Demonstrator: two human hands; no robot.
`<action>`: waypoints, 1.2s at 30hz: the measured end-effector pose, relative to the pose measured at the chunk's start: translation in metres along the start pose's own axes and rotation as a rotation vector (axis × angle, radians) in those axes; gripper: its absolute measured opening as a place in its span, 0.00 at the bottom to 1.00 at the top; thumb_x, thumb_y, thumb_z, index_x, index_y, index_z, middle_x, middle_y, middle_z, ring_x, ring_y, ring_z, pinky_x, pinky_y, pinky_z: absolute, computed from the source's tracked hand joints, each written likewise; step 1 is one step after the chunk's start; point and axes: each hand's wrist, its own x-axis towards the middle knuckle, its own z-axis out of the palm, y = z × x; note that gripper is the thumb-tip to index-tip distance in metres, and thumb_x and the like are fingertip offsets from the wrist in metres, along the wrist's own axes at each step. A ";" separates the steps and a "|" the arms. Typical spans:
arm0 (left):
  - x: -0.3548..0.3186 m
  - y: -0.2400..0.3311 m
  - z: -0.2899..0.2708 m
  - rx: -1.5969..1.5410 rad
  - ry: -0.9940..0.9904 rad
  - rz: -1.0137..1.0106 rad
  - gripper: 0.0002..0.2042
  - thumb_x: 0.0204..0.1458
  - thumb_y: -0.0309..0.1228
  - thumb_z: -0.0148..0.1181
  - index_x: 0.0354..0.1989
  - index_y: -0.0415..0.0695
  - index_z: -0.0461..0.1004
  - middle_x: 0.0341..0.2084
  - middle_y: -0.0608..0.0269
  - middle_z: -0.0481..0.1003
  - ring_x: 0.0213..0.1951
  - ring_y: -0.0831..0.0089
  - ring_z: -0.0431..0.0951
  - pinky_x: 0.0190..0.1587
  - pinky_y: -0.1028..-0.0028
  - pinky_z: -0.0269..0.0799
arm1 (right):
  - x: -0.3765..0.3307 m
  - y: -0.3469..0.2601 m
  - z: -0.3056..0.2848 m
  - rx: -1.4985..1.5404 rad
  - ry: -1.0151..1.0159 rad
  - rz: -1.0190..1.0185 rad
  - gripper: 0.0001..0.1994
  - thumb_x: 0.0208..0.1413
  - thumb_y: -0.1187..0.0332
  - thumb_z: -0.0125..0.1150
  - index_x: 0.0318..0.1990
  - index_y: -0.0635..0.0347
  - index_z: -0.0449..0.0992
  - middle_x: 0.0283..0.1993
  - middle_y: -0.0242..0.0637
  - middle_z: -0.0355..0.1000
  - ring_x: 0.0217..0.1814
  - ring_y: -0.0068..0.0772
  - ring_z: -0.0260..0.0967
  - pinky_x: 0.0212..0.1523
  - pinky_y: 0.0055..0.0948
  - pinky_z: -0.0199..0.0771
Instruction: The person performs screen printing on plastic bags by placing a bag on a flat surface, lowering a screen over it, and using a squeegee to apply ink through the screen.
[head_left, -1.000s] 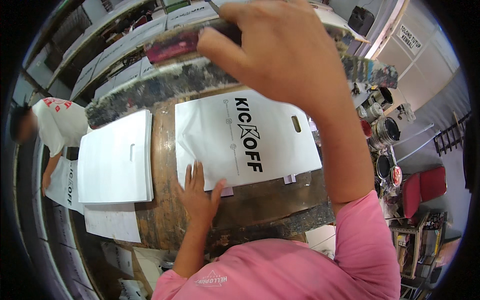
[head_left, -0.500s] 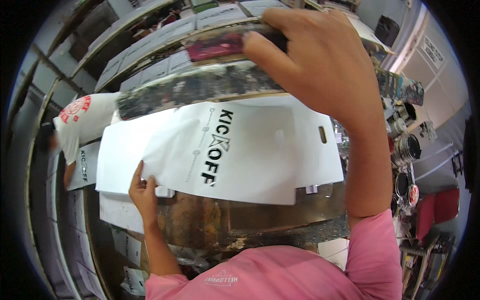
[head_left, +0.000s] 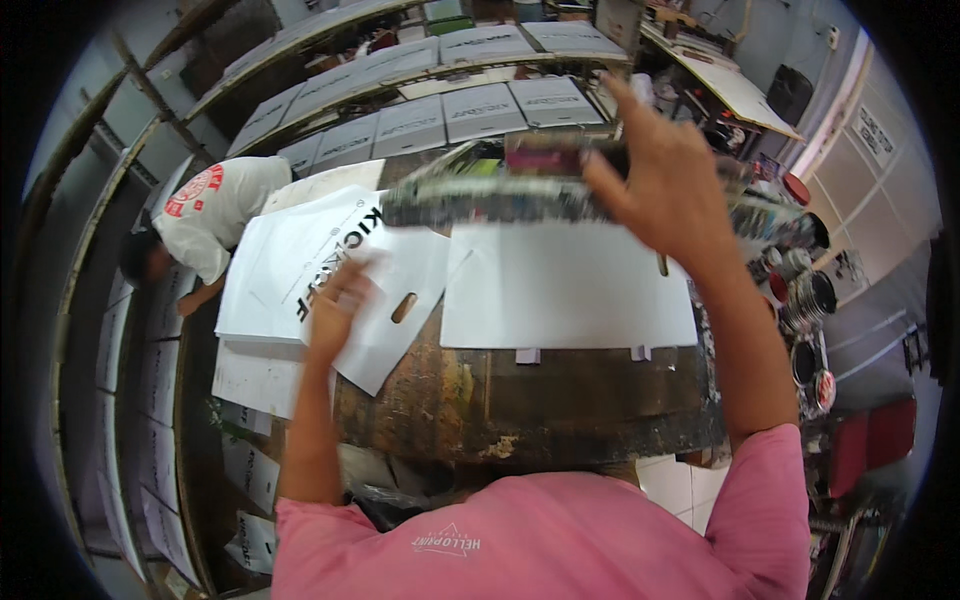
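My left hand [head_left: 340, 300] is smeared by motion over a white printed bag [head_left: 385, 345]. That bag has black lettering and a slot handle, and it lies slanted on a pile of similar white bags [head_left: 255, 300] at the left of the worktable. My right hand [head_left: 665, 185] is at the paint-stained screen printing frame [head_left: 500, 208], its thumb and forefinger apart around the upper edge. The frame is tilted up over a blank white bag [head_left: 570, 295], whose slot handle is partly hidden by my right forearm. A dark red strip [head_left: 545, 158] shows on the frame.
The stained worktable [head_left: 540, 400] spans the front. A person in a white shirt [head_left: 235, 200] bends at the left beside racks of printed bags. More bags [head_left: 410, 122] lie on shelves behind. Paint cans [head_left: 810, 292] and a red chair [head_left: 870, 450] stand at the right.
The printed bag has moved left from over the table's middle onto the pile, uncovering the blank bag. My right hand and the frame are lower and farther away.
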 end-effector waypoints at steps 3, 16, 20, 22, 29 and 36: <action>-0.098 0.087 0.111 -1.281 -0.135 0.071 0.48 0.60 0.64 0.57 0.76 0.36 0.51 0.64 0.45 0.68 0.67 0.52 0.69 0.74 0.51 0.56 | -0.068 -0.022 0.008 0.027 -0.285 -0.073 0.28 0.61 0.49 0.61 0.61 0.60 0.74 0.46 0.45 0.74 0.49 0.47 0.71 0.51 0.47 0.66; -0.166 -0.029 0.192 -1.370 -0.008 -0.631 0.54 0.58 0.77 0.34 0.70 0.30 0.56 0.62 0.39 0.69 0.63 0.46 0.72 0.69 0.46 0.65 | -0.214 -0.028 0.122 0.356 -0.531 -0.037 0.25 0.49 0.58 0.74 0.54 0.56 0.77 0.45 0.37 0.73 0.46 0.44 0.72 0.44 0.42 0.78; -0.173 -0.042 0.191 -1.413 -0.030 -0.619 0.53 0.57 0.77 0.33 0.68 0.32 0.59 0.62 0.40 0.70 0.64 0.45 0.72 0.69 0.42 0.64 | -0.166 0.012 0.198 0.304 -0.449 -0.053 0.21 0.50 0.57 0.73 0.49 0.55 0.76 0.42 0.37 0.71 0.47 0.45 0.71 0.44 0.43 0.77; -0.175 -0.043 0.188 -1.443 -0.040 -0.620 0.53 0.57 0.78 0.32 0.67 0.33 0.60 0.61 0.40 0.70 0.64 0.45 0.71 0.69 0.41 0.64 | -0.137 0.033 0.242 0.274 -0.393 -0.051 0.19 0.52 0.56 0.72 0.46 0.53 0.76 0.42 0.37 0.72 0.46 0.45 0.72 0.42 0.44 0.78; -0.176 -0.045 0.188 -1.494 0.010 -0.613 0.45 0.55 0.78 0.37 0.54 0.46 0.79 0.63 0.42 0.72 0.66 0.42 0.69 0.69 0.31 0.58 | -0.026 0.107 0.336 0.223 -0.418 -0.088 0.20 0.60 0.44 0.62 0.42 0.52 0.80 0.38 0.40 0.77 0.46 0.48 0.77 0.43 0.48 0.78; -0.177 -0.066 0.187 -1.642 -0.224 -0.315 0.52 0.54 0.80 0.33 0.68 0.45 0.71 0.66 0.46 0.71 0.69 0.45 0.68 0.73 0.32 0.50 | 0.012 0.131 0.366 0.232 -0.406 -0.086 0.23 0.62 0.39 0.57 0.43 0.49 0.81 0.39 0.41 0.80 0.45 0.49 0.79 0.45 0.50 0.78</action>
